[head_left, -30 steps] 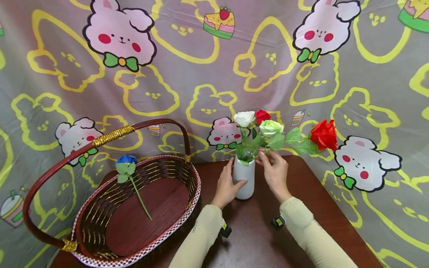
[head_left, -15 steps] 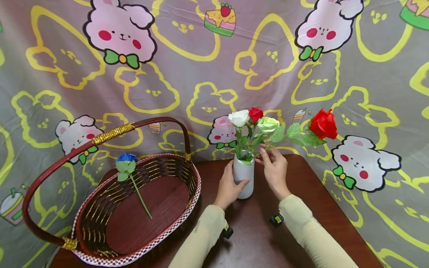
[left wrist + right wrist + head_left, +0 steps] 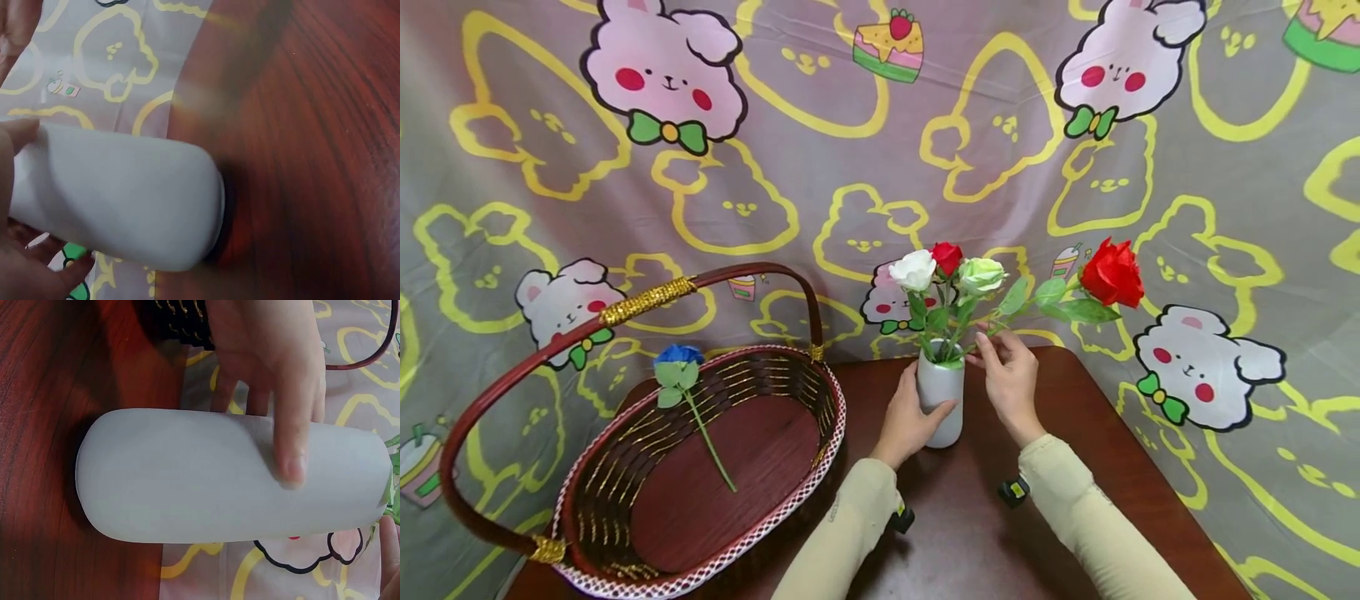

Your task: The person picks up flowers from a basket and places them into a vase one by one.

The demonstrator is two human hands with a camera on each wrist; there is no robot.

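On the dark wooden table stands a white vase [image 3: 951, 421], and my left hand [image 3: 904, 427] grips its left side. In the right wrist view the left thumb [image 3: 292, 437] lies across the vase's front, with the other fingers behind it. A white rose [image 3: 913, 271], a small red rose [image 3: 947, 259] and a pale green rose [image 3: 982, 276] rise from its mouth. My right hand [image 3: 1015, 385], at the right of the rim, pinches the stem of a large red rose [image 3: 1112, 273], which leans far out to the right. The stem's lower end is hidden by leaves and fingers.
To the left is a dark woven basket [image 3: 841, 417] with a tall handle [image 3: 651, 302]. A blue rose [image 3: 679, 355] lies in it, its bloom over the back rim. A patterned cloth [image 3: 820, 192] hangs behind the table [image 3: 962, 533].
The white, small red and pale green roses have shifted left in the vase. The large red rose has moved slightly up and left. Both hands stay nearly in place.
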